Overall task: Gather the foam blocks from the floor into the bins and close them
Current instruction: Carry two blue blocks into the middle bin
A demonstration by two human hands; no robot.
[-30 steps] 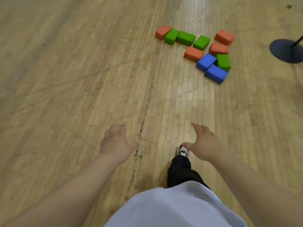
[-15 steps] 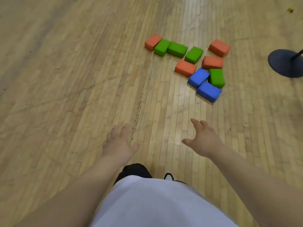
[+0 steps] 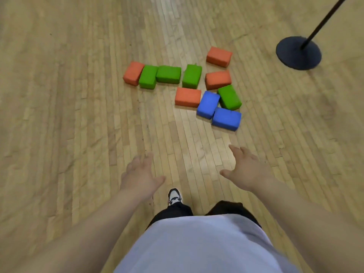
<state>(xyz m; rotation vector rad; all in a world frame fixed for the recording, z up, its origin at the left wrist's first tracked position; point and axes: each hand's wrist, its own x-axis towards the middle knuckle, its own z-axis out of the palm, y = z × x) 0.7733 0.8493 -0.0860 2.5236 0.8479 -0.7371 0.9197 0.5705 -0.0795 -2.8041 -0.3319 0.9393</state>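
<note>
Several foam blocks lie clustered on the wooden floor ahead. An orange block sits at the left end beside two green blocks. Two blue blocks lie nearest to me, with an orange block just left of them. My left hand and my right hand reach forward with spread fingers, both empty and short of the blocks. No bin is in view.
A black round stand base with a slanted pole stands at the upper right. My shoe and dark trouser legs show below my hands. Bare wood floor spreads to the left.
I have walked closer, so the blocks sit lower and larger in view. Both hands stay stretched out and empty.
</note>
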